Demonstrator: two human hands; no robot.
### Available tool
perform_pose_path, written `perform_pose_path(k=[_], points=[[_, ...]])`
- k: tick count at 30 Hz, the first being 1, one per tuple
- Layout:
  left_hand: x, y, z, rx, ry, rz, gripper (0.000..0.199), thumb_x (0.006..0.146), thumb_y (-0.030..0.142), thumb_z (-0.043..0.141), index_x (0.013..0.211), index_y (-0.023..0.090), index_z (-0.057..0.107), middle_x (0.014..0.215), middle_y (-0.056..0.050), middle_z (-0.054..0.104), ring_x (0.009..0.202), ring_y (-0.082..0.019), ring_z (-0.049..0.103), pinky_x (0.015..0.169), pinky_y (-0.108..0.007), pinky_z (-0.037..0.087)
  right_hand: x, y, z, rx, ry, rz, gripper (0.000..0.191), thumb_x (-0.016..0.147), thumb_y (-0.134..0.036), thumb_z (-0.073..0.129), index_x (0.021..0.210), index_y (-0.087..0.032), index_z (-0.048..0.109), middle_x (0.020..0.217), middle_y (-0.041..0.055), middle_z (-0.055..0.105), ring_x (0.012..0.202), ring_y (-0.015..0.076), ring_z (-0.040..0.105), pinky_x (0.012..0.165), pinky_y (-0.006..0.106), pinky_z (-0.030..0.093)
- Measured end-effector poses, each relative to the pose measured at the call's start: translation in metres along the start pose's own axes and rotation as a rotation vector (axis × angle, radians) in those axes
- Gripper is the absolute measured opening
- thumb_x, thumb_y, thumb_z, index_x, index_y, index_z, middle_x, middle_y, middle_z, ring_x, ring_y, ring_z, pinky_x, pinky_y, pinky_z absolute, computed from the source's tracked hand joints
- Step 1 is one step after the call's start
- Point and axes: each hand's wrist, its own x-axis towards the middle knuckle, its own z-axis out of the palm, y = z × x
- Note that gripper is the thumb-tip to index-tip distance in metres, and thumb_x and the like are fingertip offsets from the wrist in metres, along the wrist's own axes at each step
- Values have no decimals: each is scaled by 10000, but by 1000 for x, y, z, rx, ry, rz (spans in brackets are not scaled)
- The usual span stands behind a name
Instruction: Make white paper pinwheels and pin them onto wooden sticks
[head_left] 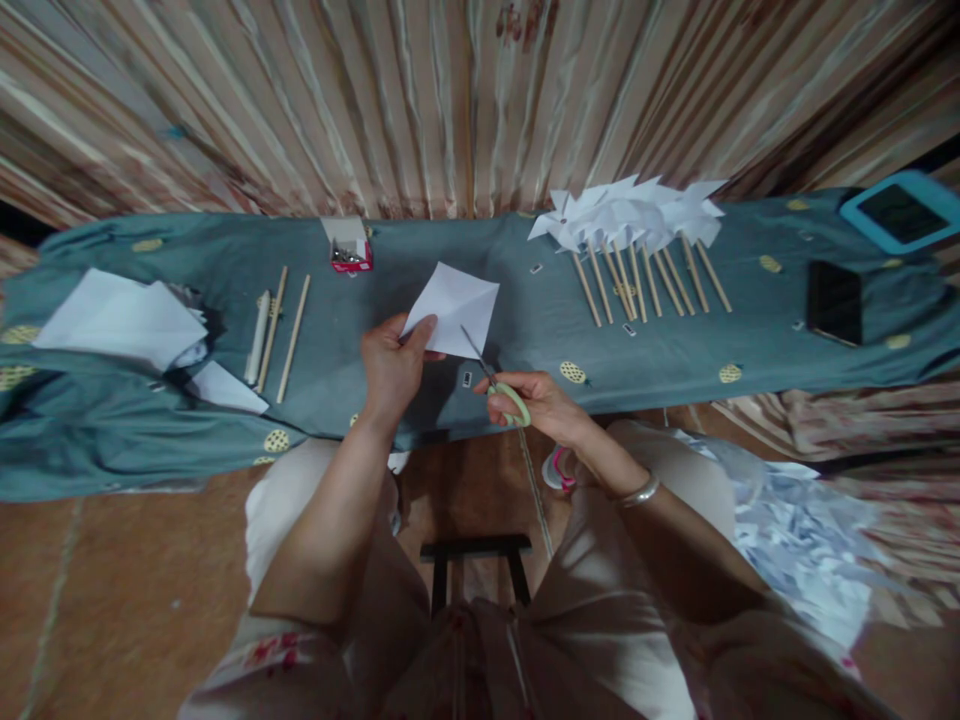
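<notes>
Clock centred on held sheet. Five o'clock, nearest: green-handled scissors [513, 404] gripped by right hand [541, 402], fingers curled through handles. Eight: white paper sheet [454, 305] pinched by left hand [396, 360], raised over teal tablecloth [525, 345]; blades set at near-right corner, cut depth cannot be told. Nine: loose wooden sticks [293, 340], paper stack [112, 318], apparently left to be used. Two, farthest: stick-mounted paper pinwheels [634, 218], seemingly finished.

The left hand [394, 362] pinches a paper sheet [450, 305]; the right hand [538, 402] holds green-handled scissors [514, 402], blades [473, 344] across the sheet's near edge. On the table [420, 240], pinwheels [637, 218] lie right, sticks [293, 339] and a red box [354, 266] left.
</notes>
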Motion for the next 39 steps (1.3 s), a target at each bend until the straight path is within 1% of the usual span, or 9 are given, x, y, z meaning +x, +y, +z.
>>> perform_pose_path(k=[5,11,21,26,31,36,39], points=[[-1,0,2,12,-13,-5,250,709,429,755,681,190,689,634,6,662,546,-148,594,505,-272,588,-1,-2,1,7,10,2,478,592,-531,872,868,-169,727,630,-41,631,555,56,552,558,201,471],[-2,1,3,-14,-21,-8,228,706,402,751,675,184,690,636,1,655,554,-150,590,499,-281,585,-1,-2,1,6,5,-9,450,625,-511,861,882,-169,723,638,-44,627,556,59,548,557,209,473],[-2,0,2,-12,-15,-9,239,707,416,748,684,186,686,637,2,652,547,-145,588,501,-281,581,2,1,0,9,11,-8,446,602,-497,876,868,-174,723,612,-52,624,542,56,549,550,204,468],[-3,1,3,-6,-22,-20,250,694,421,756,648,193,664,621,7,641,540,-143,575,495,-278,575,0,-1,2,6,18,-19,465,602,-534,863,856,-171,723,616,-46,634,537,55,554,540,199,468],[-4,3,4,-4,-32,-15,230,689,399,749,628,199,650,616,16,626,534,-136,563,488,-271,568,-1,-5,4,10,41,2,493,563,-561,871,822,-170,720,606,-47,632,533,53,557,540,192,468],[-4,3,4,-5,-37,-22,215,710,387,749,662,192,672,638,9,640,558,-146,580,495,-277,572,1,-1,2,3,34,-12,470,593,-553,861,836,-176,722,615,-49,624,534,58,556,545,203,480],[-4,2,4,-7,-32,-32,205,711,379,750,675,191,677,653,8,651,569,-148,587,498,-280,576,2,1,1,9,26,-5,471,581,-547,869,835,-178,723,606,-51,623,535,59,561,545,200,479]])
